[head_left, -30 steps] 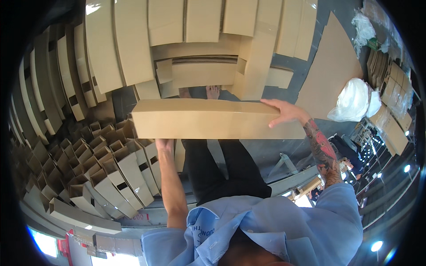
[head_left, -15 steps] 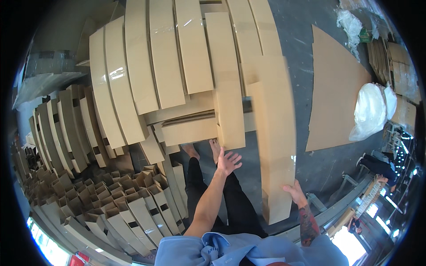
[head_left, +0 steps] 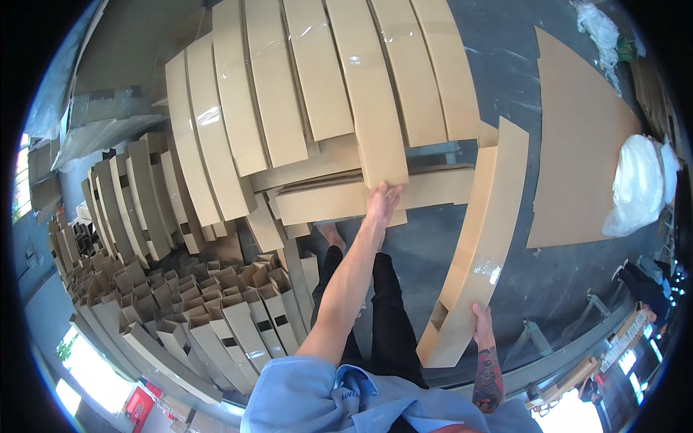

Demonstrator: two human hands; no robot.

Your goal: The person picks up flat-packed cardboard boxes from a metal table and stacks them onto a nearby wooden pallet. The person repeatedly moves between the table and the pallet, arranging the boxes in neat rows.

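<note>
Long tan cardboard boxes lie side by side in a stack in front of me. My left hand (head_left: 382, 202) presses against the near end of one long box (head_left: 380, 123) in that row, fingers extended and not wrapped round it. At my right side, my right hand (head_left: 482, 325) grips the lower part of another long cardboard box (head_left: 485, 231), which slants away from me. Its near end shows an open flap, and clear tape shines on its side. Below the row lies a crosswise cardboard box (head_left: 325, 202); the fingers of my right hand are partly hidden behind the box it holds.
Many upright open cardboard tubes (head_left: 238, 325) crowd the left. A flat cardboard sheet (head_left: 577, 144) lies on the grey floor to the right, with a white plastic bag (head_left: 637, 184) on its edge. A metal rail (head_left: 563, 346) runs along the lower right, near other people.
My left hand has moved forward onto the box end, and that box has slid away from me into the row. The box in my right hand has swung right and tilted.
</note>
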